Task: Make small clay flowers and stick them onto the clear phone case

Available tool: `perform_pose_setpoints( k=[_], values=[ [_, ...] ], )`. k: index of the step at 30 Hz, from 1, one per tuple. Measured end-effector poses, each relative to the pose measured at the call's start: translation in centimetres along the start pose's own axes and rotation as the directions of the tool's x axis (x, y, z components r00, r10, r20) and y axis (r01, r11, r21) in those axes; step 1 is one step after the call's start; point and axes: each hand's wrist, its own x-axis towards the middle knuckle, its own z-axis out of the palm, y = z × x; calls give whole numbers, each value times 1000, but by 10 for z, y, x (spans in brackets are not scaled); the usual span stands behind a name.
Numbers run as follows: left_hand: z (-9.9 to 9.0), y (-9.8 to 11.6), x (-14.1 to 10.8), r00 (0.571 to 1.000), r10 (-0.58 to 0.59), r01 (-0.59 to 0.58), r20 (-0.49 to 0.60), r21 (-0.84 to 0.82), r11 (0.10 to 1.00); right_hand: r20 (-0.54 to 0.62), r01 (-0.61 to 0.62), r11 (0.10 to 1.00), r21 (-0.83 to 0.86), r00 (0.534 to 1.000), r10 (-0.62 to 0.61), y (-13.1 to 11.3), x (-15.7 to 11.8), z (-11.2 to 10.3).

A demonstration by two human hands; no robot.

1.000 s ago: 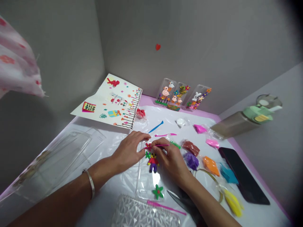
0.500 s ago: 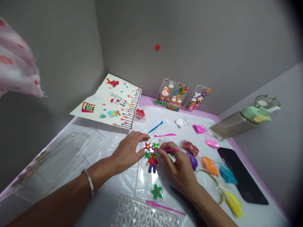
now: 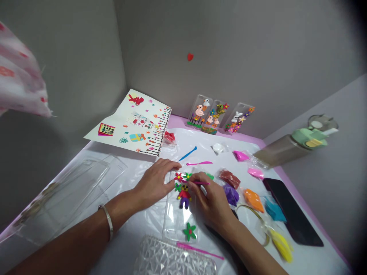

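Clear plastic phone case (image 3: 175,219) lies flat on the white plastic sheet (image 3: 151,221) covering the table, between the person's two hands. On it, a small clay-like figure in red top and purple trousers (image 3: 184,196); around its head, a red flower with yellow centre (image 3: 178,177) and two small green flowers (image 3: 187,176); lower down, a larger green flower with red centre (image 3: 189,232). Left hand (image 3: 155,183) spread, thumb and forefinger well apart at the case's far left corner, closed on nothing; whether it presses the case, I cannot tell. Right hand (image 3: 210,198) pinches a slim magenta plastic tool (image 3: 202,183) between thumb and fingers, tip just above the figure's head; contact unclear. Nearby: a faceted clear case (image 3: 169,259) toward the wearer, a blue plastic tool (image 3: 188,153) beyond, a purple clay packet (image 3: 231,194) beside the right hand.
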Motion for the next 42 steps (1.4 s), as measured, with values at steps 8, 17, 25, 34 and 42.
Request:
perform_pose_setpoints(
  k=[8, 17, 25, 34, 42],
  values=[
    [1, -2, 0, 1000, 9, -9, -1, 13, 1000, 23, 46, 997, -65, 999, -45, 0, 2, 1],
    [0, -1, 1, 1000, 3, -3, 3, 25, 1000, 13, 12, 1000, 4, 1000, -12, -4, 3, -2],
    [1, 0, 2, 1000, -15, 14, 16, 29, 999, -274, -81, 924, 374, 942, 194, -6, 6, -13],
    [-5, -1, -2, 1000, 7, -8, -5, -96, 995, -408, 13, 972, 234, 909, 86, -40, 3, -52],
    [-3, -5, 0, 998, -5, -6, -57, -197, 980, 51, 189, 936, -298, 982, -182, -50, -45, -57]
  ],
)
